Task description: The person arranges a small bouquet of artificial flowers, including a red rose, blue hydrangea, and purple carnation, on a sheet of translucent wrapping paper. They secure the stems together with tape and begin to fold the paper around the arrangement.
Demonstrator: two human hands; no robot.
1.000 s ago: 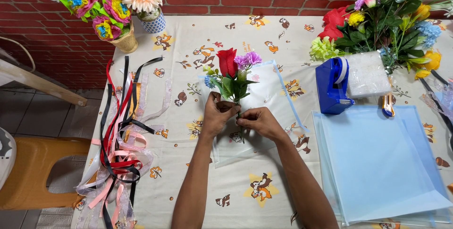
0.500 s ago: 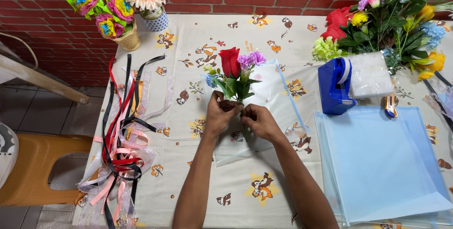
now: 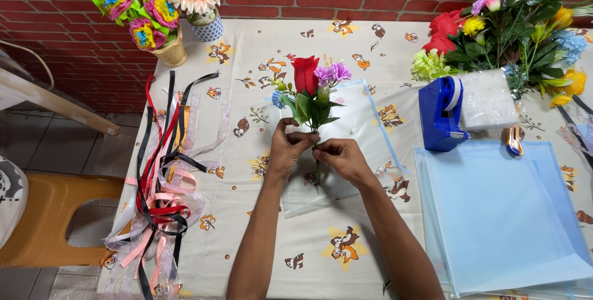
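Observation:
A small bunch of flowers (image 3: 312, 87), with a red rose, a purple bloom, a small blue one and green leaves, is held upright over a clear wrapping sheet (image 3: 352, 124) on the table. My left hand (image 3: 288, 148) grips the stems from the left. My right hand (image 3: 341, 159) is closed on the stems just right of it, fingers touching the left hand. The lower stem ends show below the hands.
A blue tape dispenser (image 3: 440, 114) and a pile of mixed flowers (image 3: 513, 28) stand at the right. Light blue sheets (image 3: 500, 213) lie front right. Ribbons (image 3: 160, 176) hang over the left table edge. Flower pots (image 3: 167, 22) stand back left; a yellow stool (image 3: 55, 213) is beside the table.
The bunch and both hands have stayed in nearly the same spot; my fingers have shifted slightly on the stems.

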